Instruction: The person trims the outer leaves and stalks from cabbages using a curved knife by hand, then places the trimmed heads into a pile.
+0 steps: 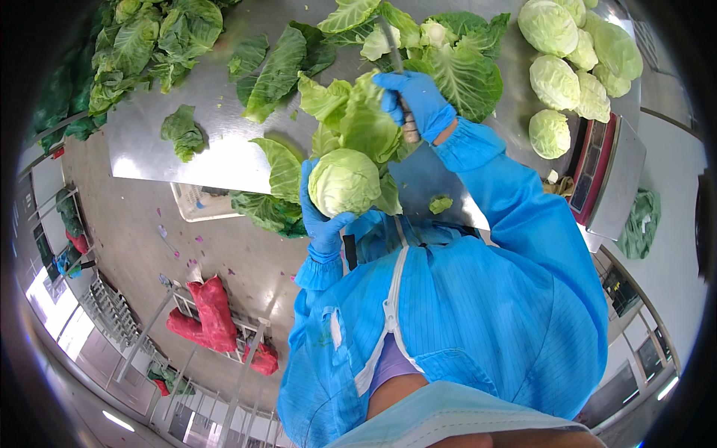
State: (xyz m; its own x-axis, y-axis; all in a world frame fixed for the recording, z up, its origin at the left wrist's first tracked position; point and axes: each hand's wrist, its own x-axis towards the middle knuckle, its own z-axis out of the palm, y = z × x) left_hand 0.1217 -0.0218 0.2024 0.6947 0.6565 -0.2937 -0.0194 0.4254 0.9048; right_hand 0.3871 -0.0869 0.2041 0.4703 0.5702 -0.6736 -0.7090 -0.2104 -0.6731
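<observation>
One round, pale green cabbage, sitting at the near edge of the metal table: the left hand is cupping it from the left and below, fingers and thumb parted and clamped on its sides. Broad outer leaves are fanning out just beyond it; whether they are hanging on or lying loose, I cannot tell. One knife, wooden-handled: the right hand is gripping it, fingers curled together round the handle, blade pointing toward the far edge. The step in hand is looking to me like stripping outer leaves; the next move is probably calling for a firm left hold and a blade turning clear of those fingers. Farther in, one torn leaf is lying toward the left end. Toward the far right corner, bare cabbages are clustering; toward the far left corner, a leaf heap is piling up.
</observation>
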